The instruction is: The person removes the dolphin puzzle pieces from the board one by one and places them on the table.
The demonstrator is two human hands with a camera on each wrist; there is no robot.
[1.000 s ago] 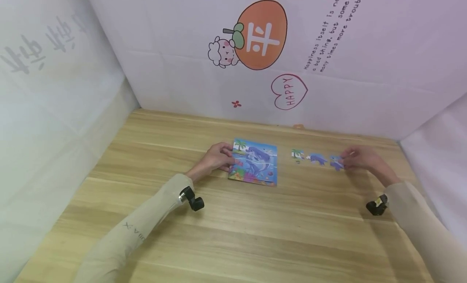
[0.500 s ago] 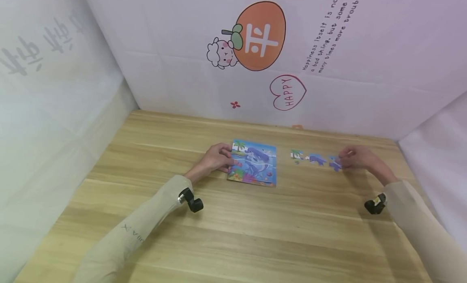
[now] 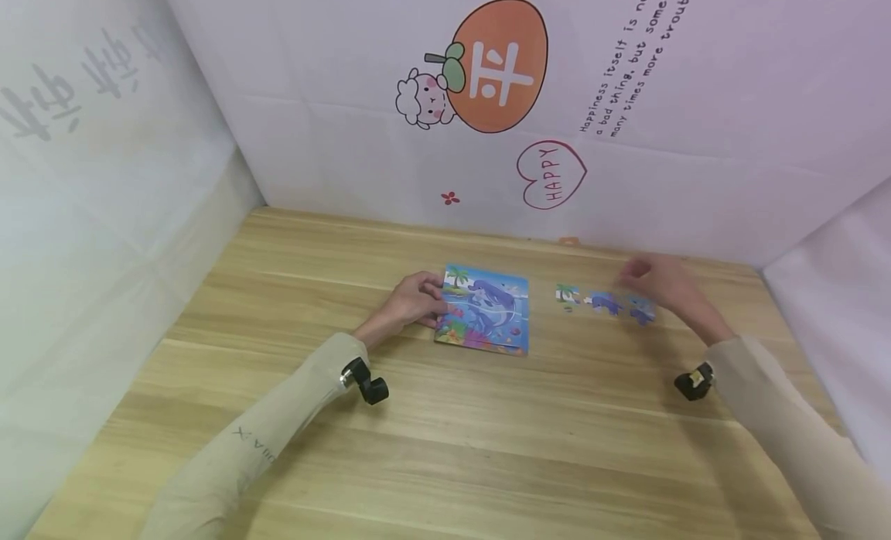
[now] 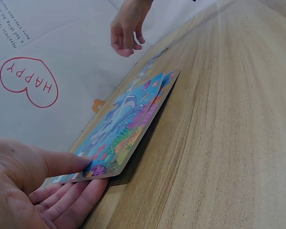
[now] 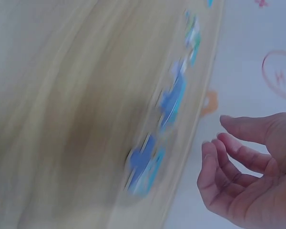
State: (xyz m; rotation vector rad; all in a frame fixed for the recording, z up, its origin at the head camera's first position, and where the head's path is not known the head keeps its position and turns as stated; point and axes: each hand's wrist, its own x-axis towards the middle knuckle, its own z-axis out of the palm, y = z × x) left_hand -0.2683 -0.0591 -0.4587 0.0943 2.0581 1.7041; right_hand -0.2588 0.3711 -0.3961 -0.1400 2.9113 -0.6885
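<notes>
Away from the rightmost of three puzzle pieces (image 3: 605, 302), my right hand (image 3: 666, 281) has lifted, fingers (image 5: 208, 183) loosely curved, holding nothing; my left hand (image 3: 411, 300) pinches the dolphin board (image 3: 487, 312) left of them, gripped edge raised off the worktop (image 3: 459, 447); more tilt might slide its parts, a low sweep scatter the row; it looks blue, palm-cornered, coral-bottomed.

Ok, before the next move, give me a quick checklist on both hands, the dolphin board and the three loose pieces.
1. Left hand gripping the dolphin board: ok, its fingers reach under the edge.
2. Board flat on the table: not ok, the edge at the left hand is raised.
3. Right hand free: ok, it holds nothing.
4. Loose pieces apart: ok, palm piece, middle piece and end piece lie in a row.
5. Piece outlines matching the board: cannot tell, the right wrist view is blurred.
</notes>
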